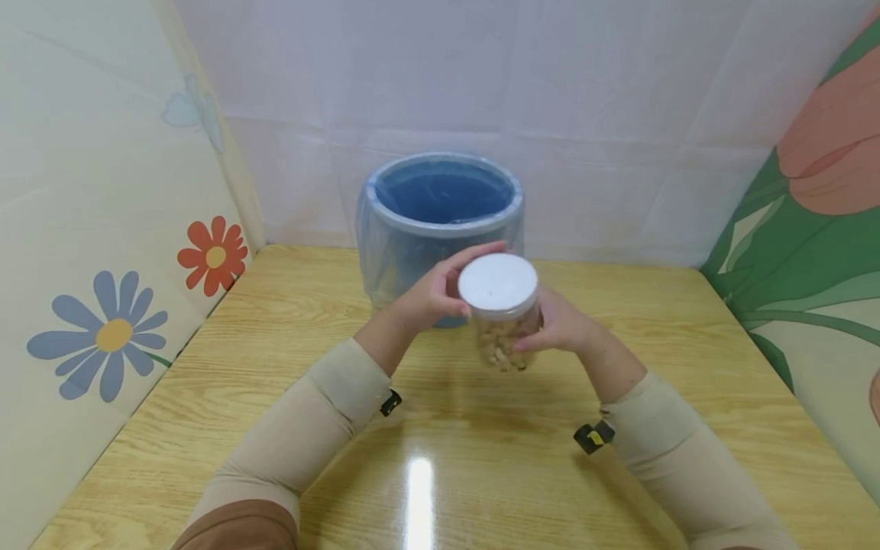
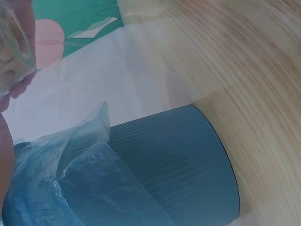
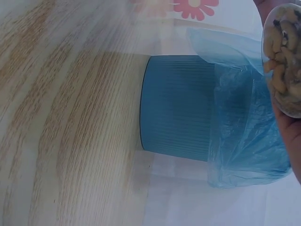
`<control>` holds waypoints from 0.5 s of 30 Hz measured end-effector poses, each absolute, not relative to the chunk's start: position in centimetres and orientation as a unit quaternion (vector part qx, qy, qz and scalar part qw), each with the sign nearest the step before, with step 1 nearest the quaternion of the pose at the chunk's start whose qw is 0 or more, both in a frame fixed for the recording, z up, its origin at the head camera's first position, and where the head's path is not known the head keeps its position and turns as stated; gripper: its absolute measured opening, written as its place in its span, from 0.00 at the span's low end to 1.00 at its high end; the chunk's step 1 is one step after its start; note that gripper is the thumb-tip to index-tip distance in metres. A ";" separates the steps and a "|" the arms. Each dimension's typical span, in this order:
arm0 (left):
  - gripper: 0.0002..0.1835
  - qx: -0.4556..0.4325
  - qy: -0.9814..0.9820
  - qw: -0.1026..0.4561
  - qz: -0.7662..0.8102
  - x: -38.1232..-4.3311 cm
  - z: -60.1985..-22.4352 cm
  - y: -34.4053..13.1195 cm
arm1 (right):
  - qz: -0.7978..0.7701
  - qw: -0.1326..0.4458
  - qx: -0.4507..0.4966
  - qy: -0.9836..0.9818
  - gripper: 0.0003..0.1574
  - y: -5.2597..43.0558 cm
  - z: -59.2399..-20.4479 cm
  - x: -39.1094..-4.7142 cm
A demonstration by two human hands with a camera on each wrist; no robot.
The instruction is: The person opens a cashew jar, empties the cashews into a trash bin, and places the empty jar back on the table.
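A clear plastic jar [image 1: 507,340] with a white lid [image 1: 498,282] is held up above the table, slightly tilted. Pale curved nuts that look like cashews [image 3: 284,61] show through its wall and base. My right hand [image 1: 565,321] grips the jar's body from the right, its thumb across the front. From the left, my left hand [image 1: 435,292] curls at the lid's side, thumb by the rim and fingers partly hidden behind it. Just beyond the hands stands a blue ribbed bin [image 2: 164,160] lined with a thin translucent blue bag [image 3: 240,127].
The bin's rim [image 1: 385,212] faces up, with the liner folded over it. A glossy wood-grain table [image 1: 481,458] lies under everything. White cloth [image 1: 584,153] hangs behind, and flower-printed panels [image 1: 113,336] border both sides.
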State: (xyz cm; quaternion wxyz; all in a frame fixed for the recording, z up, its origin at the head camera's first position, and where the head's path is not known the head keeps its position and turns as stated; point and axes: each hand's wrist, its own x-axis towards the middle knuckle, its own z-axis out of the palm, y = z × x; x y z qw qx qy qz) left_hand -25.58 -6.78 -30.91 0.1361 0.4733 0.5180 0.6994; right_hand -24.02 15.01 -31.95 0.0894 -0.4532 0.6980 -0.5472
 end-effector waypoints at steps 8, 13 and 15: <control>0.63 0.466 0.532 0.127 0.696 -25.5 -30.9 -6.6 | -0.549 0.092 -0.441 0.704 0.61 14.8 -32.1 -24.1; 0.61 0.451 0.535 0.119 0.705 -25.2 -30.7 -6.5 | -0.563 0.078 -0.436 0.698 0.57 14.6 -32.2 -24.3; 0.61 0.445 0.538 0.109 0.707 -25.1 -30.5 -6.3 | -0.566 0.067 -0.435 0.697 0.57 14.5 -32.2 -24.4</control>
